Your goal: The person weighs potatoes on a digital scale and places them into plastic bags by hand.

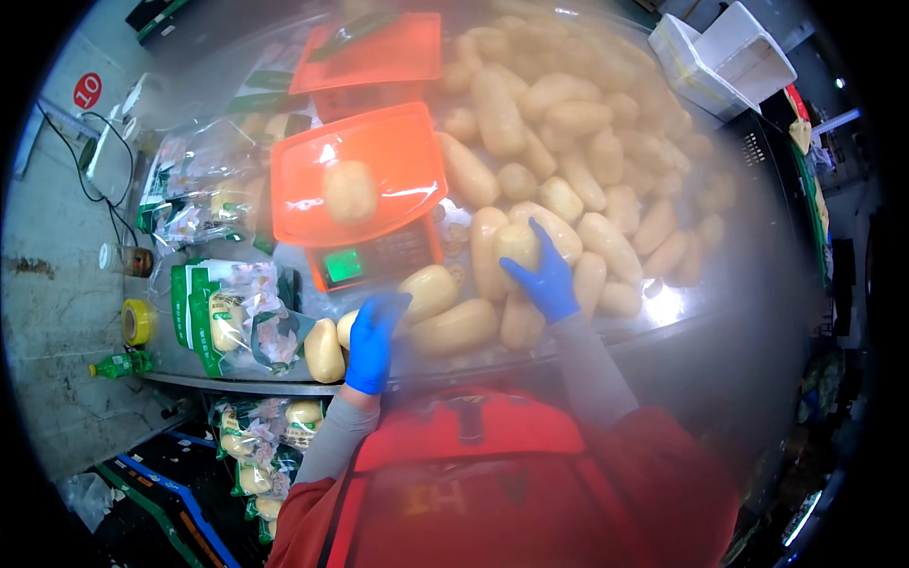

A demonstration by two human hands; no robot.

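Note:
A blue glove covers my left hand point(371, 342), which touches or holds a pale peeled tuber point(347, 329), perhaps a lotus root segment; its grip is partly hidden. Gloved in blue too, my right hand point(543, 273) is closed round a rounded pale segment point(517, 246) at the near edge of a large heap point(575, 117). One segment point(349, 192) rests on the orange tray of a digital scale point(298, 170) with a lit green display. Another segment point(325, 351) lies left of my left hand, beside printed plastic bags point(263, 330), one with a segment showing inside. Haze blurs the view.
Behind the first scale stands a second orange scale point(383, 53). Filled bags point(206, 184), a jar point(126, 260), yellow tape point(138, 321) and a green bottle point(122, 364) line the left. White foam boxes point(717, 60) stand back right. Packed bags point(259, 447) lie below the metal table edge point(248, 385).

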